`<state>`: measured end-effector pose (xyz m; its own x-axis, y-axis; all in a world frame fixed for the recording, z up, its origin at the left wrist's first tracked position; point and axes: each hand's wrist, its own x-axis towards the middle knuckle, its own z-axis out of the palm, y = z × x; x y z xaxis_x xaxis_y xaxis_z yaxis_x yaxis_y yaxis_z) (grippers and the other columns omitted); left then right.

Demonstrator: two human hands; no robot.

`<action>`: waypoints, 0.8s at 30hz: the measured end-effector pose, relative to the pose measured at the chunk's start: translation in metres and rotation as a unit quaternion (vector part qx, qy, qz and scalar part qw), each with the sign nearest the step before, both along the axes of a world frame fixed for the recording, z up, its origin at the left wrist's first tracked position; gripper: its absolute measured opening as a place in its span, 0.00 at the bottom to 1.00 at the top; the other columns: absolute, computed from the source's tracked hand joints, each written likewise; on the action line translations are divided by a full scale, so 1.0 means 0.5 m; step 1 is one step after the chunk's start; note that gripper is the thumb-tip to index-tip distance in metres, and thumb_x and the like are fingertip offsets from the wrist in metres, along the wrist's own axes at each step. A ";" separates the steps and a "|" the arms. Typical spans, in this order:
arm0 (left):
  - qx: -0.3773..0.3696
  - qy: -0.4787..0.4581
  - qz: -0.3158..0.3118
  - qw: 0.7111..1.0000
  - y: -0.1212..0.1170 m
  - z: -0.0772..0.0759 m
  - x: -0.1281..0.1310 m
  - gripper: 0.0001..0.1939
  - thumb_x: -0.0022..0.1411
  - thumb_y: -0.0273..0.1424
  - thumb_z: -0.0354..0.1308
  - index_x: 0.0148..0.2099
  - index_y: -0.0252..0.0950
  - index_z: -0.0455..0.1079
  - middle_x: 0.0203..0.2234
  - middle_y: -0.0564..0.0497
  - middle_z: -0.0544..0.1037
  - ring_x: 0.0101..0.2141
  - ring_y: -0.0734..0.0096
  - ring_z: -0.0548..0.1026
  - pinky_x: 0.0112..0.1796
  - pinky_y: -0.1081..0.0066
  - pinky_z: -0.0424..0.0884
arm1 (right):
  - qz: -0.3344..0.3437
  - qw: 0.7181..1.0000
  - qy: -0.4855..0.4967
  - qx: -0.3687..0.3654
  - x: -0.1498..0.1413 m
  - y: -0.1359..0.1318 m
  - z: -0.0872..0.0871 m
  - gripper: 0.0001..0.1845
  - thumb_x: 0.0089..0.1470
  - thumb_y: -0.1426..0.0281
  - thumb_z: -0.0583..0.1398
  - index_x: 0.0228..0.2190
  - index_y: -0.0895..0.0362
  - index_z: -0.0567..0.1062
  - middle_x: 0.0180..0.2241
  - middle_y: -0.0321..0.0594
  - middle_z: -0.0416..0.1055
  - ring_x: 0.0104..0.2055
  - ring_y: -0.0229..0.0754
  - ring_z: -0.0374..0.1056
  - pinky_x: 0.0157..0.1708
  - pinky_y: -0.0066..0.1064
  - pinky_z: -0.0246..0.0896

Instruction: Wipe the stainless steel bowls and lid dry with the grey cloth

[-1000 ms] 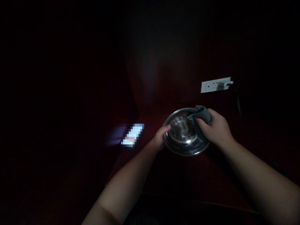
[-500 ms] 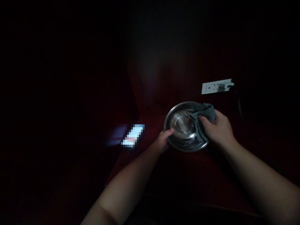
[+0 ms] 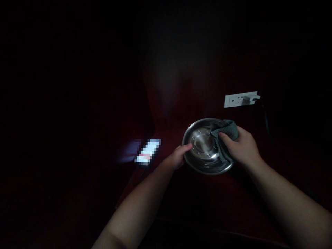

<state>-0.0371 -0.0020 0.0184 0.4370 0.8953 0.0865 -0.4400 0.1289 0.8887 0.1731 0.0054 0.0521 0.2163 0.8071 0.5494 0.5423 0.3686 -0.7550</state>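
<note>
A shiny stainless steel bowl [image 3: 203, 141] is tilted so its inside faces me. My left hand [image 3: 178, 156] grips its left rim, the thumb lying over the inner wall and the other fingers hidden behind. On the right side, my right hand [image 3: 242, 144] is closed around a folded dark grey-green cloth [image 3: 225, 138]. The cloth hangs over the bowl's right rim and presses against the inner wall. Most fingers of the right hand are hidden by the cloth and bowl.
A lit phone [image 3: 147, 152] with a blurred screen lies to the left, a cable below it. A white wall socket [image 3: 240, 99] holds a plug [image 3: 251, 99] whose cord hangs down at the right. The dark red tabletop [image 3: 181, 200] and surroundings are dimly lit.
The whole scene sits slightly lower in view. Both hands keep their hold on the bowl and cloth, and the cloth's position on the right rim looks nearly the same.
</note>
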 end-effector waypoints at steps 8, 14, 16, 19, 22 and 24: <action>-0.001 0.009 -0.001 1.000 -0.002 0.000 -0.004 0.28 0.43 0.48 0.65 0.39 0.28 0.75 0.34 0.40 0.81 0.46 0.49 0.75 0.52 0.57 0.64 | -0.003 1.000 -0.016 0.005 0.002 0.005 -0.004 0.16 0.46 0.62 0.60 0.36 0.57 0.75 0.31 0.40 0.74 0.31 0.43 0.69 0.32 0.34 0.63; -0.003 -0.012 0.016 1.000 -0.007 -0.011 0.012 0.27 0.43 0.47 0.66 0.39 0.29 0.75 0.34 0.41 0.81 0.46 0.49 0.75 0.51 0.57 0.64 | 0.002 1.000 0.001 0.004 0.004 0.006 -0.004 0.15 0.46 0.63 0.61 0.36 0.57 0.75 0.29 0.39 0.74 0.29 0.42 0.69 0.29 0.32 0.62; -0.002 -0.022 0.025 0.999 -0.007 -0.013 0.016 0.26 0.44 0.47 0.65 0.38 0.29 0.75 0.34 0.41 0.81 0.46 0.49 0.75 0.51 0.57 0.63 | -0.003 1.000 -0.003 0.005 0.003 0.004 -0.002 0.14 0.46 0.63 0.61 0.35 0.57 0.75 0.29 0.38 0.73 0.29 0.41 0.68 0.29 0.32 0.61; -0.001 -0.033 0.031 0.999 -0.008 -0.013 0.020 0.26 0.44 0.47 0.65 0.39 0.29 0.75 0.34 0.41 0.81 0.47 0.49 0.74 0.52 0.57 0.63 | -0.008 1.000 -0.008 0.006 0.001 0.000 0.001 0.13 0.45 0.63 0.61 0.33 0.57 0.75 0.28 0.38 0.73 0.28 0.41 0.68 0.28 0.31 0.61; 0.001 -0.041 0.033 0.999 -0.008 -0.010 0.022 0.27 0.45 0.47 0.64 0.40 0.29 0.75 0.34 0.41 0.81 0.48 0.49 0.74 0.52 0.57 0.63 | -0.003 1.000 -0.002 0.004 0.001 -0.002 0.002 0.12 0.46 0.63 0.60 0.33 0.56 0.75 0.29 0.38 0.73 0.29 0.42 0.68 0.30 0.32 0.62; 0.000 -0.039 0.037 0.999 -0.008 -0.009 0.022 0.27 0.44 0.47 0.64 0.39 0.29 0.75 0.34 0.41 0.81 0.48 0.49 0.74 0.52 0.57 0.63 | -0.004 1.000 -0.002 0.001 0.002 -0.001 0.001 0.13 0.45 0.63 0.60 0.33 0.56 0.75 0.30 0.39 0.74 0.30 0.42 0.69 0.30 0.32 0.62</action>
